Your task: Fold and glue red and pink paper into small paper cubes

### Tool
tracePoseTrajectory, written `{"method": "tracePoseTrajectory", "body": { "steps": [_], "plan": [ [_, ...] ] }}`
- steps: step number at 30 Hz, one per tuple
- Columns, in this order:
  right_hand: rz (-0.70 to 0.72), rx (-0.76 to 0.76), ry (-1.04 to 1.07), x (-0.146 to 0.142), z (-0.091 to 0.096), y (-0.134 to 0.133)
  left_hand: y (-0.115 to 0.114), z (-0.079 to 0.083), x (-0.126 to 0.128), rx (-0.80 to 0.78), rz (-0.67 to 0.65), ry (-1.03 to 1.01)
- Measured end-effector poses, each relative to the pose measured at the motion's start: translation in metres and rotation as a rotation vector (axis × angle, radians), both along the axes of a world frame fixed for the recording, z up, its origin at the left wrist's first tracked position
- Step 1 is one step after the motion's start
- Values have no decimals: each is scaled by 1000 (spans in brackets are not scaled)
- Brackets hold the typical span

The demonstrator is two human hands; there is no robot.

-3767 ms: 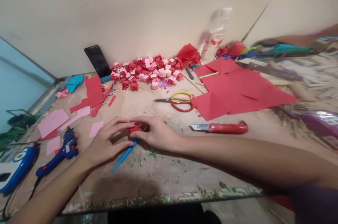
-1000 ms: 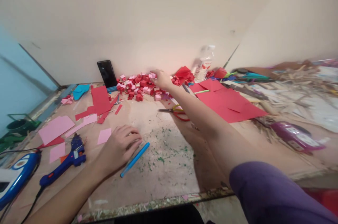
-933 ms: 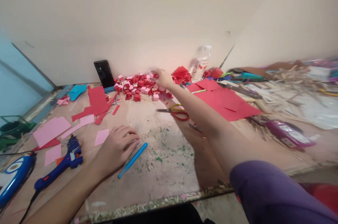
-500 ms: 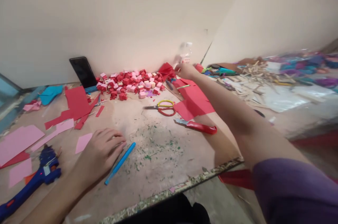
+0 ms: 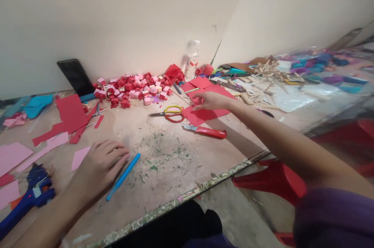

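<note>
My left hand (image 5: 106, 160) rests palm down on the table with its fingers loosely stretched, holding nothing. Just right of its fingertips lies a blue marker pen (image 5: 123, 177). Over the red paper sheets (image 5: 219, 90) my right hand (image 5: 209, 101) hovers or rests, fingers apart; I cannot tell if it touches them. A pale green thin stick (image 5: 193, 90) is near its fingertips. To the left are scissors (image 5: 173, 113) with yellow and red handles. Below my right hand lies a red-handled knife (image 5: 210, 132), its blade pointing left.
Several small pink and red blocks (image 5: 131, 90) are heaped by the wall, beside a phone (image 5: 76, 76) and a bottle (image 5: 193, 59). A blue glue gun (image 5: 36, 191) and paper pieces lie left. Wooden sticks (image 5: 271, 80) cover the right. A red stool (image 5: 277, 182) stands below the edge.
My right hand has drawn back from the folded red paper beside the heap and come down over the red sheets. My left hand stays put; the view has turned slightly right.
</note>
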State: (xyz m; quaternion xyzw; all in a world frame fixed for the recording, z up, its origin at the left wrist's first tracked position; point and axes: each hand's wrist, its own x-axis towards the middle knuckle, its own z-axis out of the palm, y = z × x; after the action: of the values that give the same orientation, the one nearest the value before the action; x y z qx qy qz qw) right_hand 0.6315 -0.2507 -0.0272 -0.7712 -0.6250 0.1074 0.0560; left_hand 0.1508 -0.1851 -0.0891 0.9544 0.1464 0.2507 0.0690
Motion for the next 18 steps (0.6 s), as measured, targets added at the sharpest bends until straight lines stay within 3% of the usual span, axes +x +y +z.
{"method": "tracePoseTrajectory", "body": {
  "steps": [8, 18],
  "plan": [
    [-184, 155, 169, -2, -21, -9, 5, 0, -8, 61, 20, 23],
    [-455, 448, 235, 48, -18, -14, 5, 4, -8, 58, 7, 36]
  ]
}}
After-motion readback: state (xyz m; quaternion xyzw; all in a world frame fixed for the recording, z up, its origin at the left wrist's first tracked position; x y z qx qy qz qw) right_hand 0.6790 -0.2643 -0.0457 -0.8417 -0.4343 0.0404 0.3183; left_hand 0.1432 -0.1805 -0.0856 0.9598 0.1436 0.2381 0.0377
